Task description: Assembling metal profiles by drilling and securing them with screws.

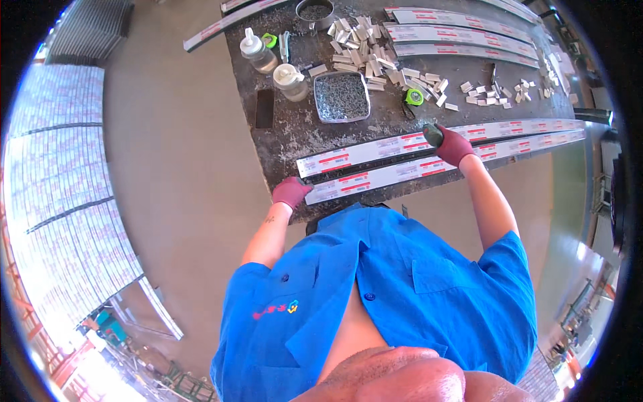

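White, red-marked strips (375,179), two, lying lengthwise near the close edge of the dark surface (284,144), side by side with a narrow gap between. At the upper right, at least three more long strips (462,33), stacked alongside each other. Also on the surface: two bottles (291,84) with white tops, one tray (341,120) full of small grey bits, one metal bowl (315,27), one green tape measure (414,98) near the tray, one black flat rectangle (264,108). Short metal pieces (365,50) in a heap, too many to count, with a smaller scatter (495,94) farther right. Grey grit strewn over the dark top. Beyond, a plain grey-brown floor (181,167) and tall stacks of pale profiles (63,187) at the left.

Both forearms reaching forward, well apart, in maroon gloves. Left hand (293,193) low, at the left end of the nearer strip; cannot tell whether clenched on it or merely touching. Right hand (455,146) stretched out over the strips, grip closed around a dark green rounded object (433,135).
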Demonstrator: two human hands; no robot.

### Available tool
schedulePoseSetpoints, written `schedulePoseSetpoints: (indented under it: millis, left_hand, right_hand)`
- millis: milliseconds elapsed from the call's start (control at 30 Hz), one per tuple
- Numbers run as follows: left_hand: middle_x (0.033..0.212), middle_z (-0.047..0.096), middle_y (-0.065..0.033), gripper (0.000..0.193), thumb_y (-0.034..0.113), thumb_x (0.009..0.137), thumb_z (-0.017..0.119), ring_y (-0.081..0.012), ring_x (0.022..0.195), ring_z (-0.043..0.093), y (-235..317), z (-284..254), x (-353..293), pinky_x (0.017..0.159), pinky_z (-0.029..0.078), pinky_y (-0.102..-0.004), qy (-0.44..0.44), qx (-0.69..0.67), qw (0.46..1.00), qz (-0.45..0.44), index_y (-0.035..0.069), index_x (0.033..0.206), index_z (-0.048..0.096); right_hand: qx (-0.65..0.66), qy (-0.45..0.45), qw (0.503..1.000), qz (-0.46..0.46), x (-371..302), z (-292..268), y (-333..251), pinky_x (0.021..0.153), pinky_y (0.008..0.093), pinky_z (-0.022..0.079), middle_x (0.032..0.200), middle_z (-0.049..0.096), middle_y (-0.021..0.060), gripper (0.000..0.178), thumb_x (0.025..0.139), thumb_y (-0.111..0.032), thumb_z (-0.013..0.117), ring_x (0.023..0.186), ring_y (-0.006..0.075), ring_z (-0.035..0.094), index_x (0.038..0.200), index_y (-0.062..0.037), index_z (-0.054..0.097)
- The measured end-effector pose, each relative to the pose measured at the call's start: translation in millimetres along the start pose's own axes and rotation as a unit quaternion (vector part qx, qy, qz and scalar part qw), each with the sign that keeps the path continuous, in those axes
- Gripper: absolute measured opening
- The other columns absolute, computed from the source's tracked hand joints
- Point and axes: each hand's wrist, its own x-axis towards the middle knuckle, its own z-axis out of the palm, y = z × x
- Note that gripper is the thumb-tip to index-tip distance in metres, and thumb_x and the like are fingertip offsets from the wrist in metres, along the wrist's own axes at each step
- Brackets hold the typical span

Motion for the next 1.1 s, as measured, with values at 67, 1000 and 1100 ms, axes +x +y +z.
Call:
schedulePoseSetpoints:
  millis: [67,1000,1100]
  left_hand:
    - [0.119,0.074,-0.0202,0.061,0.057,0.084,0.074,-0.0359,0.112,0.071,5.6,-5.8,6.5,0.098,0.055,-0.0444,0.012,0.004,1.000,0.029,0.007,0.118,0.075]
    - [0.133,0.070,-0.0090,0.047,0.051,0.101,0.054,-0.0291,0.123,0.066,366.2,-93.6,261.7,0.097,0.051,-0.0446,0.030,0.393,0.886,0.244,0.021,0.136,0.065]
    - [0.128,0.072,-0.0088,0.046,0.047,0.099,0.058,-0.0269,0.118,0.069,349.2,-94.9,283.9,0.094,0.052,-0.0424,0.065,0.364,0.895,0.251,0.019,0.135,0.065]
  right_hand:
    - [0.013,-0.016,1.000,-0.001,20.6,2.3,20.4,0.098,0.0493,0.055,0.122,0.072,0.0230,0.051,0.085,-0.022,0.065,0.116,0.0427,0.067,0.135,-0.0135,0.062]
    - [0.018,-0.054,0.993,0.106,65.0,-24.9,-10.8,0.099,0.0475,0.055,0.118,0.074,0.0189,0.032,0.083,-0.019,0.067,0.114,0.0382,0.069,0.114,-0.0130,0.074]
    - [0.006,-0.050,0.995,0.091,70.8,-33.8,-16.6,0.099,0.0475,0.055,0.118,0.074,0.0179,0.032,0.084,-0.019,0.067,0.115,0.0380,0.069,0.114,-0.0137,0.074]
